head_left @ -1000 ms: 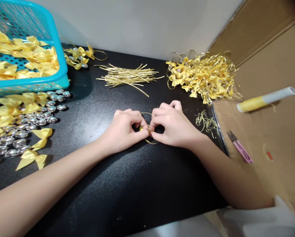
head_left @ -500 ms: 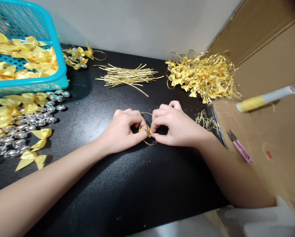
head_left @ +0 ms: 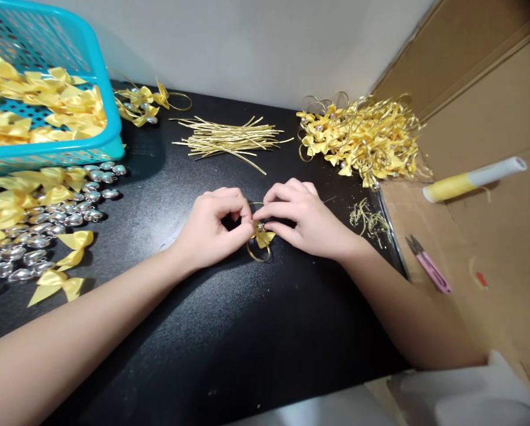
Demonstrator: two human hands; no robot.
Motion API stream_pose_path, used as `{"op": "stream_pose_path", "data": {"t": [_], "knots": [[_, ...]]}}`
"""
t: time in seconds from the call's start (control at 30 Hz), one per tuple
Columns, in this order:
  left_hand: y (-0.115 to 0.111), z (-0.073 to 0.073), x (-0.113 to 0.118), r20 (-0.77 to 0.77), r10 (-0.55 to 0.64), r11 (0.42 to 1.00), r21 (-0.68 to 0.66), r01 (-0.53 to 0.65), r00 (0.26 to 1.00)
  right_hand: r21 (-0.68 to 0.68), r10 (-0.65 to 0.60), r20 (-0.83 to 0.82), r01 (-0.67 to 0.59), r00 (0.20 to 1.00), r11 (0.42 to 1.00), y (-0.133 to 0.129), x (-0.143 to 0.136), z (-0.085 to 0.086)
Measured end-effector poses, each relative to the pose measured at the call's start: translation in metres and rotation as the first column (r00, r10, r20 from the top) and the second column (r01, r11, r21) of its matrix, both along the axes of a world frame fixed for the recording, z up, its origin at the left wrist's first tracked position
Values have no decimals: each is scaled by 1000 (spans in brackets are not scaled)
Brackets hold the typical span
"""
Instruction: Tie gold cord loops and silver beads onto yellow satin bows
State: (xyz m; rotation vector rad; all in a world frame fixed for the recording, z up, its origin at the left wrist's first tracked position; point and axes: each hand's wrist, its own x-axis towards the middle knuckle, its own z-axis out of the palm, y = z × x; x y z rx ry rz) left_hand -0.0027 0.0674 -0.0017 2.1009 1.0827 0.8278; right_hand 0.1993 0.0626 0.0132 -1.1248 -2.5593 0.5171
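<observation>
A yellow ribbon bow (head_left: 263, 236) with a thin gold cord loop (head_left: 259, 259) sits between my hands over the black table. My left hand (head_left: 218, 228) is closed, thumb and forefinger pinching the bow's left side. From the right, my right hand (head_left: 302, 218) reaches in with its fingers stretched toward the left fingertips. Its thumb and forefinger are apart beside the bow, where a small shiny bead partly shows. The fingertips cover the knot, and whether the right fingers touch the cord is hard to see.
Yellow bows fill a turquoise basket (head_left: 109, 112) at left, with silver beads (head_left: 36, 241) in front. Gold cords (head_left: 229, 137) lie behind my hands. Finished-looking looped bows (head_left: 357, 139) are heaped at right, near cord scraps (head_left: 369, 220), pink snips (head_left: 429, 265) and a roll (head_left: 473, 179).
My right fingers have loosened from their pinch on the bow and spread out. Both hands have shifted slightly left, and more of the bow and its loop now shows.
</observation>
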Motion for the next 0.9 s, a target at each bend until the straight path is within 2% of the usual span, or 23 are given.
{"op": "stream_pose_path", "data": {"t": [0.17,0.27,0.43,0.57,0.7,0.9], "knots": [[0,-4,-1,42,36,999,-28,-34,998,32,-24,-51,26,998,999,-1,-4,-4],[0,-4,-1,54,46,995,-91,-41,998,30,-64,-74,66,995,997,-3,-6,-5],[-1,-4,-1,169,80,984,-169,-51,982,11,-137,-112,139,984,990,-3,-6,-6],[-1,-8,-2,254,107,971,-234,-46,961,-46,-132,-198,126,971,991,-3,-10,-9],[0,-9,-1,253,117,968,-246,-54,960,-85,-174,-236,158,956,984,-5,-16,-14],[0,-7,0,237,108,967,-251,-46,965,-25,-186,-266,186,946,982,-3,-12,-8]]}}
